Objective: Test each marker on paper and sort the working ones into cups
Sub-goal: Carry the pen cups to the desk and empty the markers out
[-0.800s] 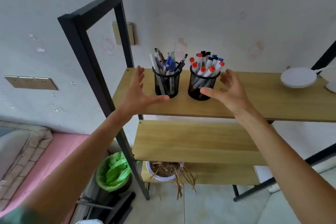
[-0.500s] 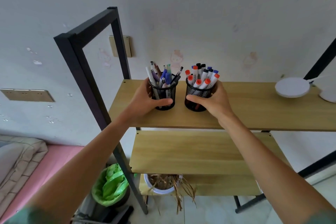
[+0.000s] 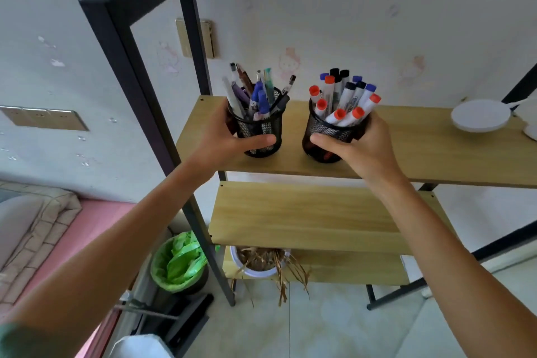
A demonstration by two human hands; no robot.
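On the top shelf [image 3: 430, 151] of the rack, where my hands were only spread open in the air a moment ago, I now have a cup in each. My left hand [image 3: 223, 136] wraps the left mesh cup [image 3: 261, 132], thumb lying across its near face, fingers hidden round the far side at 10 o'clock. My right hand [image 3: 360, 148] clasps the right mesh cup [image 3: 328, 132] the same way, thumb in front, fingers curled round behind at 2 o'clock. Both cups are black wire mesh cylinders; whether their bases touch the board or hang just above it I cannot tell. The left one bristles with thin pens [image 3: 261, 93] in blue, purple, teal and black, leaning every way. The right one is packed with fat white markers [image 3: 345, 99] capped red, blue and black. The cups stand near each other with a clear gap between them at 12 o'clock. The shelf is smooth pale wood grain with a straight front edge just below my wrists; bare board runs off toward 3 o'clock to a round white disc [image 3: 481, 118]. At 9 o'clock the matte black metal frame post [image 3: 139, 75] rises close beside my left forearm. Below sit a second wooden shelf [image 3: 305, 218], a white pot of dry stalks [image 3: 261, 263] and a bin lined in green plastic [image 3: 177, 264].
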